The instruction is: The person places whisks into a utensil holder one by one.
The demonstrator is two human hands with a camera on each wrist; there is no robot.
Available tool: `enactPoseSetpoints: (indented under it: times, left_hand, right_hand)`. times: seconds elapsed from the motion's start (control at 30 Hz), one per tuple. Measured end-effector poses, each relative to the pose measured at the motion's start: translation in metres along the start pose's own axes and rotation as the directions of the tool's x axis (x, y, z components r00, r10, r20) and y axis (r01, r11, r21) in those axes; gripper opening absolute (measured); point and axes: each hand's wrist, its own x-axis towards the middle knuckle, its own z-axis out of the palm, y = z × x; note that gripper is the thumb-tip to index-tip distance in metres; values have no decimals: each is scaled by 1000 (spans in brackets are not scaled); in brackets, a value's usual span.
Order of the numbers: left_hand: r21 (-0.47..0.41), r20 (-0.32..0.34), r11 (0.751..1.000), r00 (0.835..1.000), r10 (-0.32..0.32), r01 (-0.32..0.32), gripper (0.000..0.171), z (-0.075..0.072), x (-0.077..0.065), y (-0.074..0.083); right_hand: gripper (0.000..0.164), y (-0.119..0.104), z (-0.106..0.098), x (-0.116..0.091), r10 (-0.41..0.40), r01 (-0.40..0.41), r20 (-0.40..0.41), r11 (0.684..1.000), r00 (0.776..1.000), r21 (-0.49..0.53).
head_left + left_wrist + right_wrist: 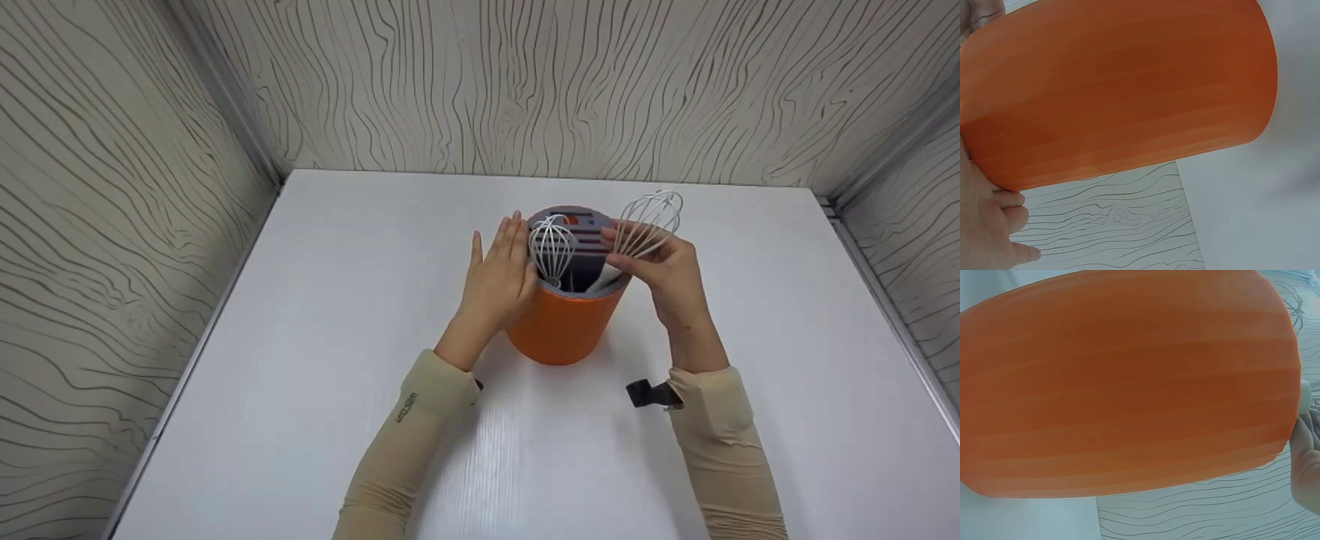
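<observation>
An orange cylindrical container [566,330] with a grey inside stands upright on the table. My left hand [499,281] lies along its left side near the rim, fingers straight. Inside the container a small whisk [553,251] leans, wire head up and handle hidden. My right hand [667,277], at the right rim, pinches a larger whisk [654,217] by the base of its wires. That whisk's pale handle [604,279] reaches down into the container, its lower end out of sight. The container's orange wall [1129,382] fills most of both wrist views.
The white table [337,300] stretches around the container. Wood-grain patterned panels [510,90] close off the back and both sides. A black strap mount [649,394] sticks out from the right wrist.
</observation>
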Motion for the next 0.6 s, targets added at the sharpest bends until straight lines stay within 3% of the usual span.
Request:
enactPoseSetpoints:
  times: [0.6]
  left_hand:
    - [6, 10, 1000, 1000, -5, 5, 59, 1, 0, 0]
  right_hand:
    - [47, -1, 0, 0, 10, -10, 2, 1000, 1000, -11]
